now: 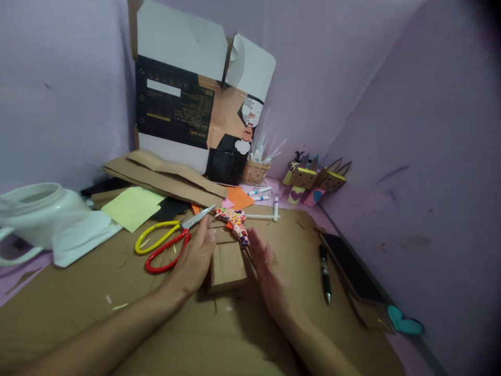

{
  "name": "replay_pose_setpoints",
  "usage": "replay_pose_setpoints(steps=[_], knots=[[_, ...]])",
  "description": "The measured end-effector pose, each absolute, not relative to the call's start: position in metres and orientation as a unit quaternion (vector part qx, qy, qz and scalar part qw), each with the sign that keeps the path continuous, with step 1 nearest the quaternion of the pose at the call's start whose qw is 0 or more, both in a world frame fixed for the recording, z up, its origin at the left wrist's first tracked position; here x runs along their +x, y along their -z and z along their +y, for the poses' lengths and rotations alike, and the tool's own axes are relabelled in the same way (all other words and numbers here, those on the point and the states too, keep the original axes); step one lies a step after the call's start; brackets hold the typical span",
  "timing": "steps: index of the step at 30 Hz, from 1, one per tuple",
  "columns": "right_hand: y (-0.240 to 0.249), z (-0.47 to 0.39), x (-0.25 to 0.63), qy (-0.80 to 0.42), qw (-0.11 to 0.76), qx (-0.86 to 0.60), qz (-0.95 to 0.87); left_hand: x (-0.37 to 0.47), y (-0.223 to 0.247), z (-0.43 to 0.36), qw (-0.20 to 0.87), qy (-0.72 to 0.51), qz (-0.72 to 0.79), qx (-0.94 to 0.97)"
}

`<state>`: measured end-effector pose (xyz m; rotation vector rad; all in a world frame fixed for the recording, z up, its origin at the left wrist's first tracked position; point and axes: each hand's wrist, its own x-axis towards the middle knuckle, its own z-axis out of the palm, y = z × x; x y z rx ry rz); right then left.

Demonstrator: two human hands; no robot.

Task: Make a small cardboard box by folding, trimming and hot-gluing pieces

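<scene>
A small cardboard box [228,263] lies on the large cardboard sheet [188,334], between my two hands. My left hand [198,256] stands on edge along the box's left side, fingers stretched forward. On the other side, my right hand [268,271] is held the same way, a small gap showing between it and the box. Neither hand grips anything that I can see. Just beyond the box rests a flower-patterned glue gun [235,219] with a white glue stick [260,216] behind it. Scissors [172,237] with one yellow and one red handle lie left of my left hand.
A white pitcher [47,214] stands at left beside light green paper [133,208]. Folded cardboard [168,177] and an opened black box [172,104] are at the back. Cardboard figures [303,178] stand back right. A pen [324,274] and dark phone-like slab [354,266] lie right.
</scene>
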<state>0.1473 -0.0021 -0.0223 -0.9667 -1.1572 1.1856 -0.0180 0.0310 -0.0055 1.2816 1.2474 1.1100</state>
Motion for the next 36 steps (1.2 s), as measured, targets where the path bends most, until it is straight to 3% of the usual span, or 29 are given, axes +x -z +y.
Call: replay_pose_setpoints(steps=[4,10,16,25,33,36], knots=[[0.017,0.003,0.146,-0.472,0.613,-0.425,-0.469,-0.017,-0.004,0.029,0.549,-0.554,0.461,0.424],[0.017,-0.003,0.117,-0.447,0.533,-0.449,-0.560,-0.006,-0.004,0.014,0.651,-0.536,0.430,0.322],[0.010,-0.006,0.103,-0.410,0.437,-0.530,-0.600,-0.005,0.001,0.010,0.619,-0.509,0.441,0.404],[0.008,-0.006,0.101,-0.379,0.404,-0.557,-0.619,-0.007,0.003,0.012,0.527,-0.451,0.494,0.525],[0.000,-0.006,0.140,-0.460,0.547,-0.381,-0.586,-0.016,0.003,0.020,0.518,-0.441,0.501,0.534],[0.001,-0.008,0.155,-0.468,0.493,-0.376,-0.629,-0.018,-0.005,0.022,0.520,-0.438,0.500,0.537]])
